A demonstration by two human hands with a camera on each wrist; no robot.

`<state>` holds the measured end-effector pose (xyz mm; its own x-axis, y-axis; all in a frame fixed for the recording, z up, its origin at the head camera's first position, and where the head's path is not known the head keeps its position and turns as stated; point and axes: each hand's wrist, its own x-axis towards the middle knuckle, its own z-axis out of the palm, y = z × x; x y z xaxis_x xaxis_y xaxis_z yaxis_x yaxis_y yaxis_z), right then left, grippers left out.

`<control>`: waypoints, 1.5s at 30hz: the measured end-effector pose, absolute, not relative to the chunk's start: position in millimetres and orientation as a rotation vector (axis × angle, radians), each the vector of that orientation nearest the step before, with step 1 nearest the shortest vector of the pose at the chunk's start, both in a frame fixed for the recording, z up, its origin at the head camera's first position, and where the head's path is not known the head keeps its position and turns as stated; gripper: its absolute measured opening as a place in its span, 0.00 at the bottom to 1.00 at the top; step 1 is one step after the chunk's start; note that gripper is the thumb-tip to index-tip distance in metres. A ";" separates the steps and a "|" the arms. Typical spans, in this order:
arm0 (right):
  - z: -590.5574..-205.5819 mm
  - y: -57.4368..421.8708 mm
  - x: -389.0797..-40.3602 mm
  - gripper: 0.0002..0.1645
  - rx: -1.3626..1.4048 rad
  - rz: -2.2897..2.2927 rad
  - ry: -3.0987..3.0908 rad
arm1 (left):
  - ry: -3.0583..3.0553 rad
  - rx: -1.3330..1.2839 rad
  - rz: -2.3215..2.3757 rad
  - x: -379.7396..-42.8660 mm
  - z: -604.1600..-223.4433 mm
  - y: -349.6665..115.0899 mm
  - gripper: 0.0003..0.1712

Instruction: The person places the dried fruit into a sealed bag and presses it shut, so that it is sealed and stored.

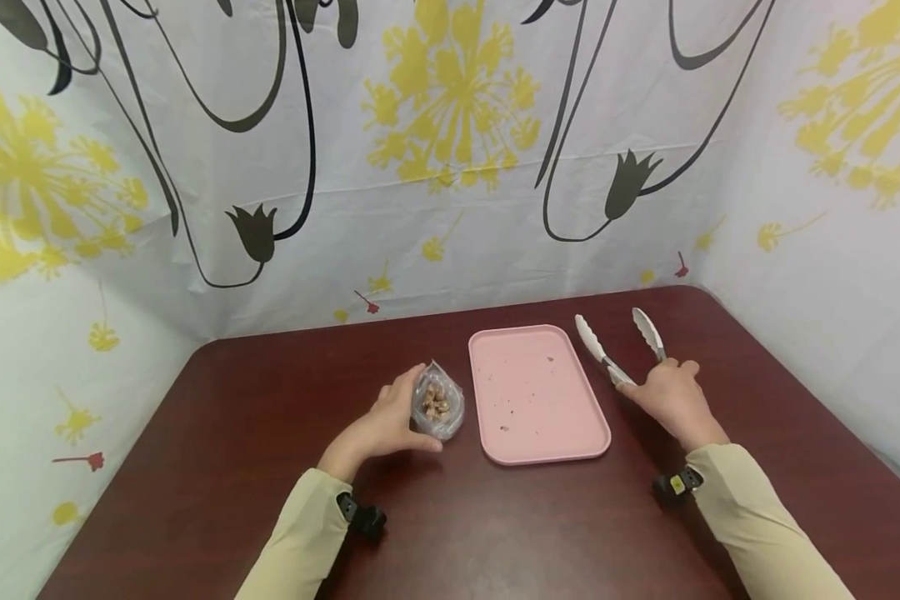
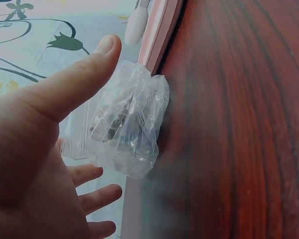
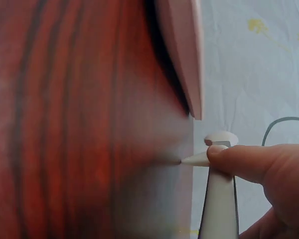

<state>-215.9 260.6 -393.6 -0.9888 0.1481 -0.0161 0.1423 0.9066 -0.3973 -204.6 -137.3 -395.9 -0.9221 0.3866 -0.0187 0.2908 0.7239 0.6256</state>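
A clear plastic bag (image 1: 438, 404) holding small light-brown pieces stands on the table, left of the pink tray. My left hand (image 1: 390, 417) is at the bag's left side, with thumb and fingers spread around it. In the left wrist view the thumb stretches past the crinkled bag (image 2: 134, 124) and the fingers are relaxed. Right of the tray lies a pair of metal tongs (image 1: 603, 358), its two scalloped ends wide apart and pointing away. My right hand (image 1: 675, 400) grips the tongs near the handle end. The right wrist view has the thumb on one arm of the tongs (image 3: 219, 204).
The pink tray (image 1: 536, 392) lies flat between the two hands, with a few dark crumbs on it. Dark red-brown wood forms the tabletop (image 1: 495, 533). Behind it and along both sides hangs a white patterned cloth (image 1: 450, 225).
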 end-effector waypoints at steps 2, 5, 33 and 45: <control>-393.9 259.9 -215.2 0.50 -0.232 0.633 -3.047 | 2.777 0.547 0.972 -204.2 -395.5 -137.5 0.67; -393.6 258.6 -214.4 0.51 -0.238 0.591 -3.049 | 2.779 0.537 0.970 -203.7 -395.6 -137.8 0.68; -370.1 256.8 -203.0 0.64 -0.011 0.447 -3.022 | 2.910 0.574 0.804 -196.1 -388.3 -145.7 0.67; -354.7 235.2 -202.6 0.67 0.161 0.468 -3.084 | 2.999 0.588 0.797 -192.0 -379.5 -136.3 0.68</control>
<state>-202.6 235.2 -354.7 -0.9945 -0.0992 0.0335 -0.1047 0.9497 -0.2952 -192.0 -136.3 -379.5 -0.9306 0.3492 0.1097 0.3576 0.8034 0.4761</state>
